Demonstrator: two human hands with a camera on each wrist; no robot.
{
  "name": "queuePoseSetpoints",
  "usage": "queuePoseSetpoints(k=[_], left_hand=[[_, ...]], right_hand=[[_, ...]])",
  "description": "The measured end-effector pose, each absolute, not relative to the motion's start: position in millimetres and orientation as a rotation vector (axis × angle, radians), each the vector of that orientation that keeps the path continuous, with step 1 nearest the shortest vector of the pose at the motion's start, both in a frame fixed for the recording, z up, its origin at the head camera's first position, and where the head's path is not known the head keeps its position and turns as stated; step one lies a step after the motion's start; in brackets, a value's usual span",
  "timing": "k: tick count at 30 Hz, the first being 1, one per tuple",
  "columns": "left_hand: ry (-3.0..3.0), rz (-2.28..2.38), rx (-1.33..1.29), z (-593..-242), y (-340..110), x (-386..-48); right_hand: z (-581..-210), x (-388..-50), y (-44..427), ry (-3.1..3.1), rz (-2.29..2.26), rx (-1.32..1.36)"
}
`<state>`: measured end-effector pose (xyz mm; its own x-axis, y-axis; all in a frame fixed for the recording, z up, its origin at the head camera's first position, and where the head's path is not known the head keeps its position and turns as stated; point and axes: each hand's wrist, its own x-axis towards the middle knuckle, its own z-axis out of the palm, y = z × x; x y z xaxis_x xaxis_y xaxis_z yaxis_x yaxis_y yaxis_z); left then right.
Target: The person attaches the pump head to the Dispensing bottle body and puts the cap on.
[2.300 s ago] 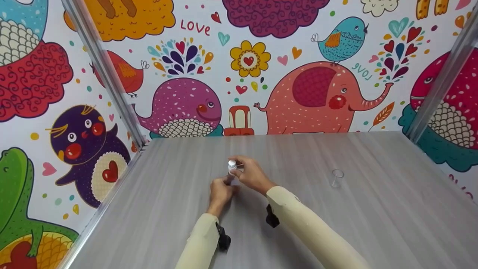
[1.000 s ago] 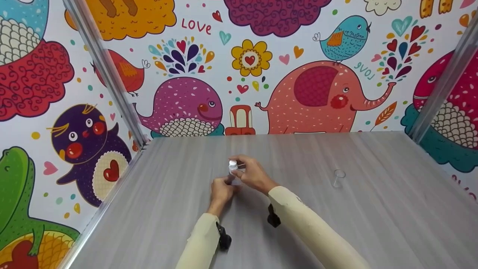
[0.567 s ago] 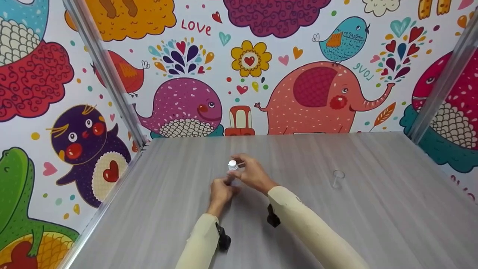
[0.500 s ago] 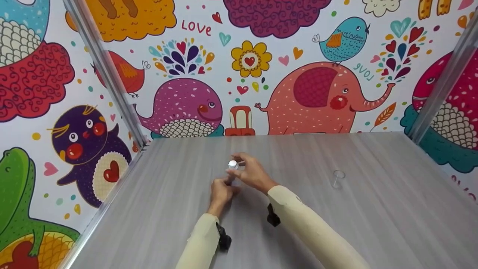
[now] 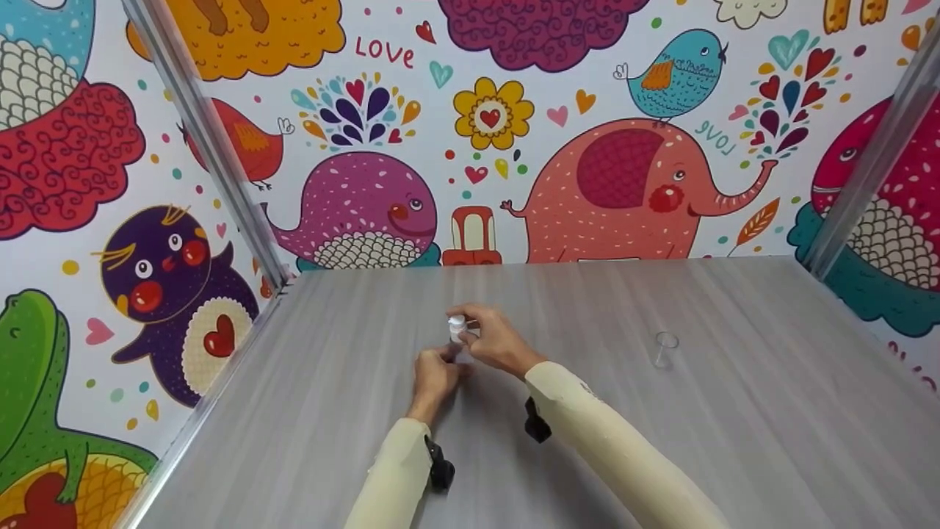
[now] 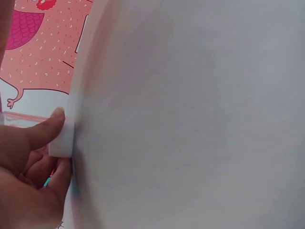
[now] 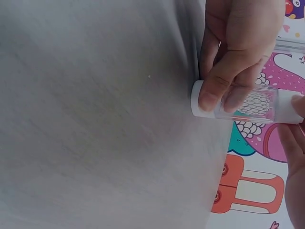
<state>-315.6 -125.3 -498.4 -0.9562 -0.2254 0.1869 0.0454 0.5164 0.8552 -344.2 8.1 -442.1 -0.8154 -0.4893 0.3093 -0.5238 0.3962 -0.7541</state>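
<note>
A small clear bottle (image 7: 252, 102) with a white top and a white base stands upright on the table, between both hands. My left hand (image 5: 435, 378) grips it low down; in the left wrist view its thumb and fingers (image 6: 50, 133) are round the white base (image 6: 62, 140). With thumb and fingers, my right hand (image 5: 496, 339) pinches the white top (image 5: 457, 327). The fingers hide much of the bottle's clear body in the head view. To the right, apart from both hands, a small clear cup-shaped piece (image 5: 664, 351) stands on the table.
The grey wood-grain table (image 5: 308, 441) spreads round the hands. Behind it rises a wall (image 5: 573, 66) printed with cartoon animals. Metal posts (image 5: 213, 147) stand at the back corners, and a metal rail (image 5: 183, 433) runs along the left side.
The right thumb and fingertips have shifted to and fro round the white top; the thumb now sits further right, showing more white. The left hand, bottle and clear piece stay in place.
</note>
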Motion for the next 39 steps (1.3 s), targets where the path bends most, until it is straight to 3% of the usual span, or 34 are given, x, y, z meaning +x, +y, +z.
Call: queuePoseSetpoints(k=[28,39], left_hand=[[-2.462,-1.453,0.164,-499.3,-125.2,-315.4],[-2.434,-1.399,0.104,-499.2,-124.8,-316.3]], right_hand=[[-441.5,-345.6,6.2,-2.554,1.412,0.83],[-443.4,-341.8,6.1,-2.586,1.406,0.899]])
